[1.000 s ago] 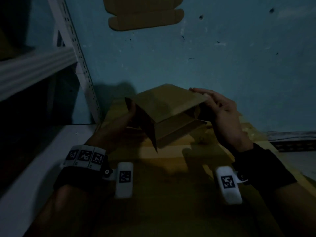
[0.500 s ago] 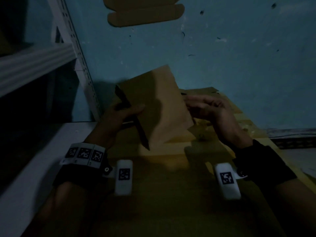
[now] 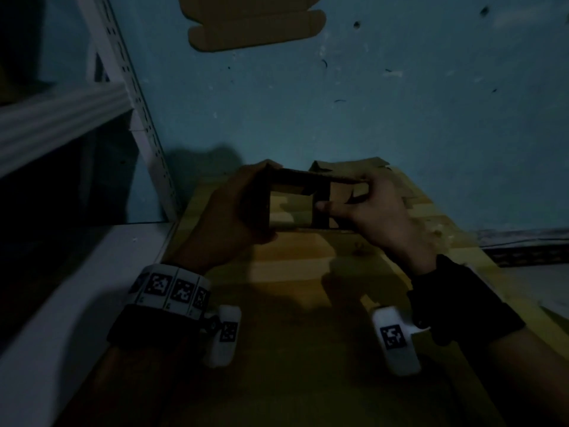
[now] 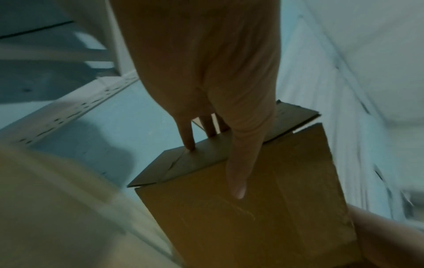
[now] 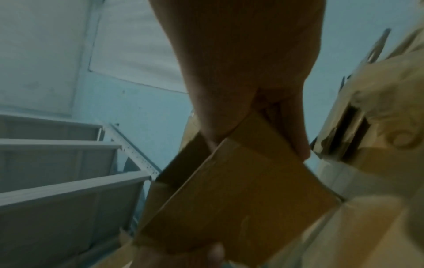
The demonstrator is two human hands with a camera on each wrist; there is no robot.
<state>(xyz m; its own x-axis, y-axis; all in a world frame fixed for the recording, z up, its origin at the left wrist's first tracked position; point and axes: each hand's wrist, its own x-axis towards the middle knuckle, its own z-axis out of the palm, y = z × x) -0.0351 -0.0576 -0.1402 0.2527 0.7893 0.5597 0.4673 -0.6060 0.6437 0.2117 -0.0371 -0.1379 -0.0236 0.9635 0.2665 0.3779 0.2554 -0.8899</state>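
Cardboard box [image 4: 263, 217]: one item, held in the air above the far middle of the worktop [image 3: 308, 349], not touching it.

Change noted: half a second ago it shows as a slanted, nearly flat panel. Now it is squared open like a tube, open end towards me, and I see straight through it.

Left grip [image 3: 234, 211]: clasping the left wall, fingertips on its flap.

Right grip [image 3: 378, 217]: pinching the right wall, thumb inside.

Meaning: the body looks erected. The loose end flaps come next, by my reckoning.
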